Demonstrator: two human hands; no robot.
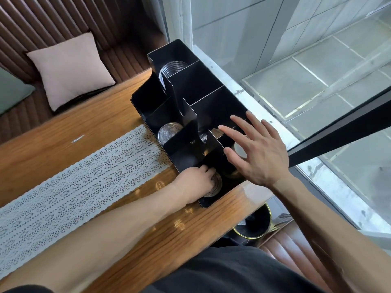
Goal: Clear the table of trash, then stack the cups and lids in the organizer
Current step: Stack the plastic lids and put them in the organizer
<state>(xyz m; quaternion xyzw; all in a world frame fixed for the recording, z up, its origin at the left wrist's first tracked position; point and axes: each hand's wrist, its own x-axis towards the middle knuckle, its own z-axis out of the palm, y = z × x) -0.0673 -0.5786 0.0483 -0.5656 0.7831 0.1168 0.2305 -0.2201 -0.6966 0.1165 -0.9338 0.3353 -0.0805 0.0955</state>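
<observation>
A black organizer (pixel 186 85) with several compartments stands at the table's right edge by the window. Clear stacked cups (pixel 172 67) fill its far slot, and clear lids (pixel 168 132) lie in a front middle slot. My left hand (pixel 195 183) reaches into the nearest front compartment, fingers closed on a clear lid (pixel 214 186) there. My right hand (pixel 256 151) hovers open, fingers spread, above the near right compartment, where a cup with a white inside (pixel 240 152) shows beneath it.
A white lace runner (pixel 74 182) crosses the wooden table (pixel 63 132). A black bin with a gold rim (pixel 258 227) stands below the table's right corner. A pink cushion (pixel 70 68) lies on the brown bench beyond. Window glass runs along the right.
</observation>
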